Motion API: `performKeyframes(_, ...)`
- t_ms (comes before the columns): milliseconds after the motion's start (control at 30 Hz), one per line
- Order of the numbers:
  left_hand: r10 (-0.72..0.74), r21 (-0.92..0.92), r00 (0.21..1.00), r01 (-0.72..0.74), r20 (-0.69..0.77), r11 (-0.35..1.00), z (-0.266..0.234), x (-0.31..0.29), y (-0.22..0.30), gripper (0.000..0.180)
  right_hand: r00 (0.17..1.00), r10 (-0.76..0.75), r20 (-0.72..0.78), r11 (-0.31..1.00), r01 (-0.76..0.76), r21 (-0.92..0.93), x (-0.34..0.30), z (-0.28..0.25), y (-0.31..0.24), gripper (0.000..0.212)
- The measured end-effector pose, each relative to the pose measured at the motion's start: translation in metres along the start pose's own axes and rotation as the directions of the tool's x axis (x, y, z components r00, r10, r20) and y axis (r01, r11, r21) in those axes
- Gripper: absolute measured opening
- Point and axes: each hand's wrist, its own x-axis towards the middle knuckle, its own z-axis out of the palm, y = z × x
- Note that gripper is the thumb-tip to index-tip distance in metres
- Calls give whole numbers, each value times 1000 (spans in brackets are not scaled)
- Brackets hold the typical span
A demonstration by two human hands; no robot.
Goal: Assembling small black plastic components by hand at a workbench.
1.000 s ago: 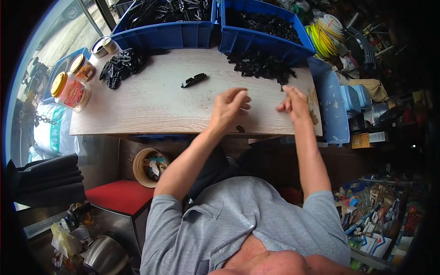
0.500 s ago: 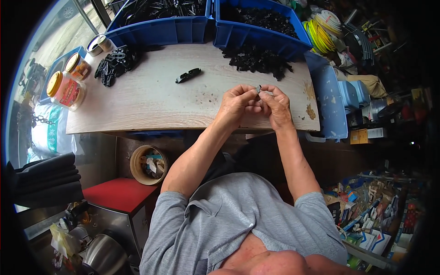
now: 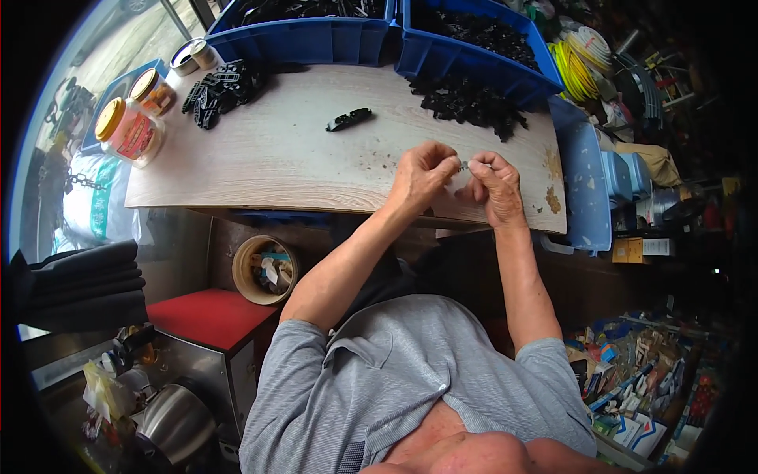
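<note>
Over the near right part of the wooden table point(image 3: 260, 162), my left hand point(image 3: 425, 174) and my right hand point(image 3: 497, 186) face each other with fingers closed in a pinch. Between the fingertips shows a small greyish part point(image 3: 464, 166), too small to name, and both hands seem to grip it. Beyond my left hand lies a single long black plastic piece point(image 3: 349, 119). A heap of small black plastic parts point(image 3: 474, 107) spreads beyond my right hand. Farther left is a pile of long black plastic pieces point(image 3: 217, 93).
Two blue bins point(image 3: 308, 49) point(image 3: 474, 67) of black parts line the table's far edge. Jars with yellow lids point(image 3: 126, 130) and open cans point(image 3: 193, 57) stand at the left. A light blue plastic tub point(image 3: 588, 178) is at the right. Below sits a waste bucket point(image 3: 264, 270).
The view has shifted, so the table sits farther right and higher. My fingertips have moved slightly apart, with the small part showing between them. The long black piece stays on the table.
</note>
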Motion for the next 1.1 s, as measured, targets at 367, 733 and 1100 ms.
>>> performKeyframes(367, 635, 1000, 773, -5, 2, 4, -122, 8, 27, 31, 999, -47, -7, 985, 48, 166, 2, 7, 2, 12)
performKeyframes(733, 64, -2, 998, -64, -21, 998, -20, -18, 3, 23, 995, -89, -39, 933, 98, 346, 7, 33, 8, 13)
performKeyframes(1100, 5, 96, 1000, -5, 2, 995, -17, -14, 4, 24, 1000, -19, 19, 948, 12, 317, 3, 32, 11, 11)
